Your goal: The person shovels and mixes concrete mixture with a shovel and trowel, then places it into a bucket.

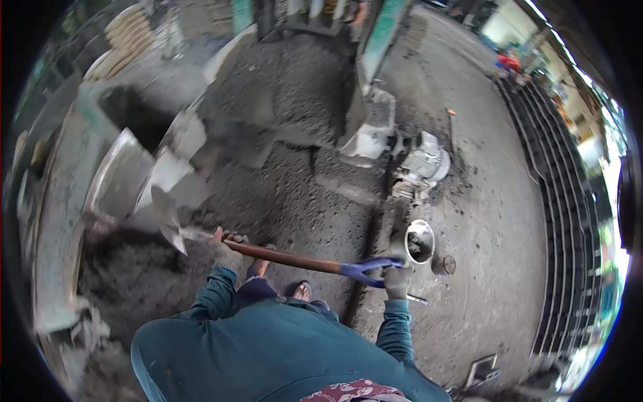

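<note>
A shovel [288, 257] with a brown wooden shaft and a purple D-shaped handle [365, 271] lies across in front of my body. Low on the shaft, close to the metal blade [171, 221], my gloved left hand [230, 249] is wrapped round the wood. My gloved right hand [398, 279] grips the purple handle at the other end. The blade hangs at the left, tilted and blurred, over dark grey loose material. Pale metal plates [157, 175] stand just beyond the blade.
Dark gritty material [281, 87] covers the ground ahead. Right of it are a dusty motor [426, 161], a white bucket [420, 241] with grey lumps and a small can [445, 265]. Black racks [559, 201] line the right side. Stacked sacks [127, 40] stand far left. A person in red [509, 63] is far off.
</note>
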A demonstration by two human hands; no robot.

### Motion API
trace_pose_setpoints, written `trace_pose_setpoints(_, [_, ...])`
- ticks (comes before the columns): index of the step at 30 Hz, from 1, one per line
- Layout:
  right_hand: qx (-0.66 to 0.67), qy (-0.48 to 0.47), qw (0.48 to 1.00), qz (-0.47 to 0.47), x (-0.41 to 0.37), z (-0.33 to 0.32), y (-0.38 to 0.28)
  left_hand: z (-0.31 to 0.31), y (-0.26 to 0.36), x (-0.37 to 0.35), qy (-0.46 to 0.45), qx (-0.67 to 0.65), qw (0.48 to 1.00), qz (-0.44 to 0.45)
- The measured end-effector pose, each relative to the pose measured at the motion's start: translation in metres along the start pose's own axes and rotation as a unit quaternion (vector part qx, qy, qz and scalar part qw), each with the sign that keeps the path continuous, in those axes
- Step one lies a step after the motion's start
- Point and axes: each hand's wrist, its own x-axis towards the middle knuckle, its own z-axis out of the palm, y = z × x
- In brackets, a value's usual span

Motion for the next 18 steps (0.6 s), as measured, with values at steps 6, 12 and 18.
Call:
trace_pose_setpoints(6, [-0.009, -0.310, 0.926, -0.215, -0.005, 0.063, -0.145, -0.227, 0.043, -0.008, 0.187, -0.088, 0.972, 0.115])
trace_pose_setpoints(12, [0.225, -0.709, 0.665, -0.069, -0.066, 0.134, -0.205, -0.306, 0.020, -0.046, 0.221, -0.033, 0.973, 0.059])
trace_pose_setpoints(18, [0.108, -0.763, 0.578, 0.268, -0.187, 0.289, -0.059, -0.317, 0.026, -0.106, -0.063, -0.257, 0.962, -0.064])
